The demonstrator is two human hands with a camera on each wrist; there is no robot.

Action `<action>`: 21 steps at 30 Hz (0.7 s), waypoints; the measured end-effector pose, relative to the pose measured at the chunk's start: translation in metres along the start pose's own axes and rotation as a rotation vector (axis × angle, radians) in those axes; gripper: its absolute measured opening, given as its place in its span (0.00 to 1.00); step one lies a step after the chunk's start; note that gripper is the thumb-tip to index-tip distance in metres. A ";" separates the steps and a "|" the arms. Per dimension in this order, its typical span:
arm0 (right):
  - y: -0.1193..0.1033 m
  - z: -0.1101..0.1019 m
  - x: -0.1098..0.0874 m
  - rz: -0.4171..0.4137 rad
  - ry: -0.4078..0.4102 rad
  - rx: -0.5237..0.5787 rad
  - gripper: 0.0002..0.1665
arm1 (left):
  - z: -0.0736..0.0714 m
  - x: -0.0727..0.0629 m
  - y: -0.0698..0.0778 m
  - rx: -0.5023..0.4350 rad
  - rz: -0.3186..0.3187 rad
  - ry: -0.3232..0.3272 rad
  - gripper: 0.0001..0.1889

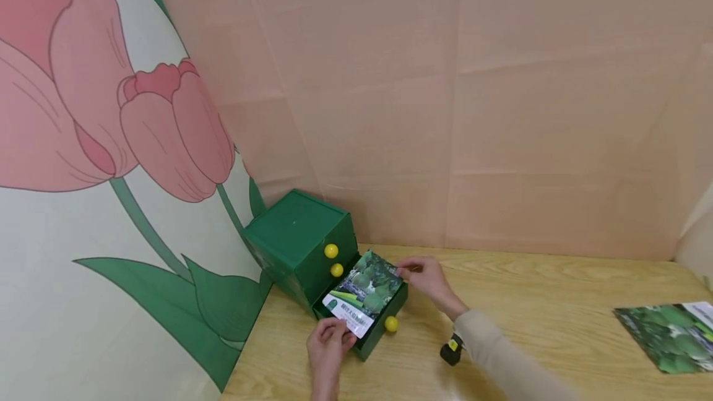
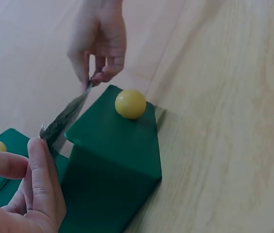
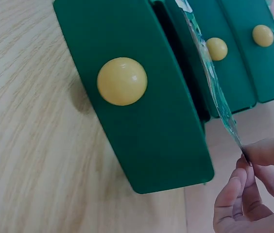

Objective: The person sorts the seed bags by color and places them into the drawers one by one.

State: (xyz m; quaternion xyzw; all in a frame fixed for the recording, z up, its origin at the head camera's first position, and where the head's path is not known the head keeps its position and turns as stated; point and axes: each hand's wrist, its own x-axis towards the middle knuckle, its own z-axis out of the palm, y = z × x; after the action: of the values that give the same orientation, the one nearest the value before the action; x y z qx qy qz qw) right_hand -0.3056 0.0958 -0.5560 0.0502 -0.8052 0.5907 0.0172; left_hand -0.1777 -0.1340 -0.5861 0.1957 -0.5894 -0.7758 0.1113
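Observation:
A flat printed packet (image 1: 364, 286) with green leaves and a white label strip slants over the pulled-out bottom drawer (image 1: 374, 336) of a small green cabinet (image 1: 298, 228). My left hand (image 1: 328, 342) pinches its near, labelled end; in the left wrist view that hand (image 2: 35, 189) has thumb and fingers on the packet's edge. At the far corner, my right hand (image 1: 427, 277) pinches it between thumb and fingertips. Seen edge-on in the right wrist view, the packet (image 3: 214, 82) stands above the drawer opening. A yellow round knob (image 1: 392, 324) sits on the drawer front.
The two upper drawers, with yellow knobs (image 1: 331, 250), are closed. A black object with a yellow label (image 1: 452, 349) lies by the right forearm. Another similar packet (image 1: 668, 336) lies at the table's right. Walls stand behind and left of the cabinet.

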 end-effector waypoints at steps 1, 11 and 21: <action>0.001 0.001 0.000 -0.001 -0.001 -0.004 0.07 | 0.000 0.001 -0.001 0.004 -0.001 0.006 0.07; 0.013 0.011 0.001 0.029 -0.008 -0.068 0.06 | -0.007 0.003 -0.009 0.016 0.028 0.002 0.06; 0.019 0.019 0.003 -0.010 0.015 -0.094 0.05 | -0.010 0.004 -0.012 0.043 0.018 0.015 0.06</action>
State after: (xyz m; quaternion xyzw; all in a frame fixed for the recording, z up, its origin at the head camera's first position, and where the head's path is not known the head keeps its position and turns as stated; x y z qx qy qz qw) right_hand -0.3098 0.0829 -0.5792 0.0491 -0.8316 0.5524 0.0288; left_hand -0.1767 -0.1408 -0.6004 0.1985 -0.6069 -0.7604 0.1186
